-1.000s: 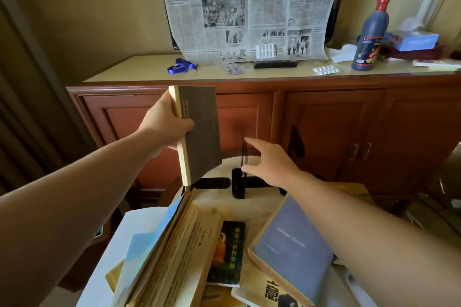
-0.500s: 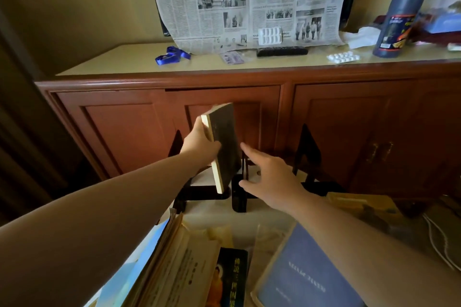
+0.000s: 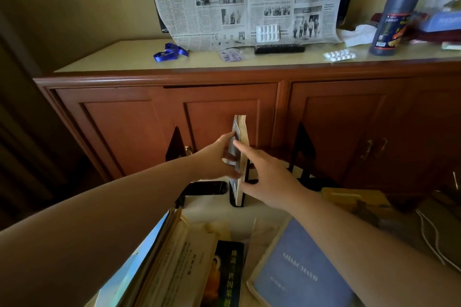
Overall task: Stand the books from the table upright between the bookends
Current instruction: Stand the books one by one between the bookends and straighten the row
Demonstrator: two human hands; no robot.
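Observation:
A dark-covered book [image 3: 241, 132] with yellowed pages stands upright on the pale table [image 3: 212, 212], between the left black bookend [image 3: 175, 144] and the right black bookend [image 3: 303, 147]. My left hand [image 3: 215, 161] grips it from the left, fingers on the cover. My right hand [image 3: 269, 177] touches its right side with straight fingers. More books lie flat near me: a blue book [image 3: 299, 274], a dark book with gold characters [image 3: 225, 279], a stack of yellowed books [image 3: 172, 262] and a yellow book [image 3: 356, 203].
Right behind the table is a wooden cabinet [image 3: 224, 107]. On its top are a hanging newspaper [image 3: 244, 0], a dark bottle [image 3: 394, 15], pill blisters [image 3: 339, 55], a remote [image 3: 279, 48] and a blue ribbon [image 3: 169, 52]. White cables [image 3: 431, 239] lie at the right.
My left hand carried the book down and forward from chest height and set it upright between the bookends. My right hand moved onto the book's right side.

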